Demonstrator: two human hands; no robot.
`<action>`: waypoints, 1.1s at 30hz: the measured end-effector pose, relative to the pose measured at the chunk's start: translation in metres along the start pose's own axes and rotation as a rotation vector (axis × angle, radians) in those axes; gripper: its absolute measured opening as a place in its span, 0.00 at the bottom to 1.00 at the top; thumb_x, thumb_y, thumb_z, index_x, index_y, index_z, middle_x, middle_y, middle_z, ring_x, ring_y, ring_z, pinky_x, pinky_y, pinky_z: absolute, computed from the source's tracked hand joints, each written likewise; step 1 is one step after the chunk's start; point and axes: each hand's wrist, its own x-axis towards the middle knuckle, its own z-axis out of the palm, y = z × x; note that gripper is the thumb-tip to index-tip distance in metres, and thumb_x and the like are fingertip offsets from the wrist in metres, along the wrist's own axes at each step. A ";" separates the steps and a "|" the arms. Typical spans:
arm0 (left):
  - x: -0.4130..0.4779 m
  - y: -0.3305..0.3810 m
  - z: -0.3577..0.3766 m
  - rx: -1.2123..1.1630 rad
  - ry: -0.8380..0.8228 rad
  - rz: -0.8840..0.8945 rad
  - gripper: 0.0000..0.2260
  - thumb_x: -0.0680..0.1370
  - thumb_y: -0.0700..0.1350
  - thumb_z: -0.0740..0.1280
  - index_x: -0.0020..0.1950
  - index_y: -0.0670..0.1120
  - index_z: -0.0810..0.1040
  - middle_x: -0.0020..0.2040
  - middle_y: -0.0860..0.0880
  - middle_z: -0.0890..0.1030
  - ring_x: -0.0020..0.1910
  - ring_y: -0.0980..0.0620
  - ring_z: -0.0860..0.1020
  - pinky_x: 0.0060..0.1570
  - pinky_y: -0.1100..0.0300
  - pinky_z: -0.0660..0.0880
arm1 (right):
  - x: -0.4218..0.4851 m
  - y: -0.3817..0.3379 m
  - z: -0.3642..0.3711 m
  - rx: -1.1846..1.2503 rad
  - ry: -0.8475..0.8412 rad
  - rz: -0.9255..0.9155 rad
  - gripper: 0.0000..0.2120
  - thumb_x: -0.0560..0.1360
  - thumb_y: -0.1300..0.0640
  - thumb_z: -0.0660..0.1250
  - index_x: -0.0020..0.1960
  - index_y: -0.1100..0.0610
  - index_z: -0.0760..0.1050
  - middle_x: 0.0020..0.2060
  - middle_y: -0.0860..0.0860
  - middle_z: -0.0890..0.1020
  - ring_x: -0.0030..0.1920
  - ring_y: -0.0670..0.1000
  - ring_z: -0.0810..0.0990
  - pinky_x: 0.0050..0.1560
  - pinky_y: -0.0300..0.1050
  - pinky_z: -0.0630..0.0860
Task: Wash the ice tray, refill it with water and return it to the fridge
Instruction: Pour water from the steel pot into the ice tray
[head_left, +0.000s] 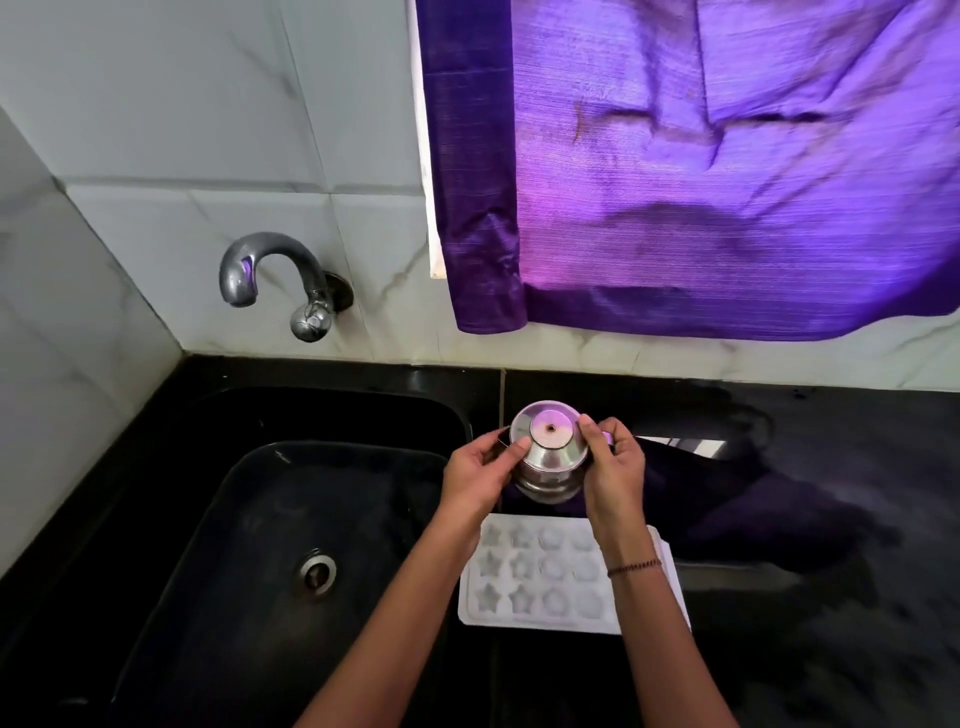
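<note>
Ice tray (519, 597), white with star and round moulds, lay flat on the black counter (831, 623) at lower centre, just beside the sink (249, 509) rim; whether its moulds held water I could not tell. My left hand (480, 473) and right hand (613, 467) both gripped a small steel pot (550, 457) just above the tray's far edge, fingers curled round its upper part. I judged the smooth steel could slip in my fingers and drop onto the tray; a quick tilt could overshoot the small moulds and flood the counter; my right forearm crossed over the tray and could nudge it towards the sink. A dark purple cloth (727, 499) lay just right of the pot, close enough to get soaked; the tap (270, 270) stood at upper left, well apart from the tray; a purple curtain (701, 182) hung at upper right.
</note>
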 end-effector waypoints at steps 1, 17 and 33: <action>-0.006 0.000 -0.001 0.003 -0.006 -0.006 0.09 0.74 0.42 0.70 0.54 0.45 0.81 0.45 0.50 0.85 0.44 0.57 0.82 0.46 0.64 0.77 | -0.006 -0.001 -0.002 -0.001 0.012 0.001 0.17 0.75 0.62 0.66 0.32 0.53 0.64 0.30 0.52 0.68 0.34 0.47 0.66 0.36 0.41 0.65; -0.072 -0.056 -0.071 1.424 -0.212 0.237 0.34 0.78 0.59 0.59 0.78 0.47 0.49 0.78 0.51 0.50 0.77 0.57 0.48 0.73 0.58 0.55 | -0.051 -0.011 -0.024 -0.365 -0.012 -0.098 0.19 0.71 0.63 0.71 0.31 0.57 0.62 0.28 0.53 0.64 0.31 0.48 0.63 0.31 0.38 0.64; -0.069 -0.086 -0.091 1.537 -0.312 0.327 0.43 0.75 0.66 0.57 0.76 0.47 0.36 0.77 0.53 0.36 0.75 0.58 0.36 0.73 0.59 0.39 | -0.056 -0.006 -0.021 -0.602 -0.055 -0.198 0.20 0.71 0.59 0.72 0.30 0.58 0.62 0.26 0.54 0.65 0.30 0.51 0.64 0.33 0.46 0.64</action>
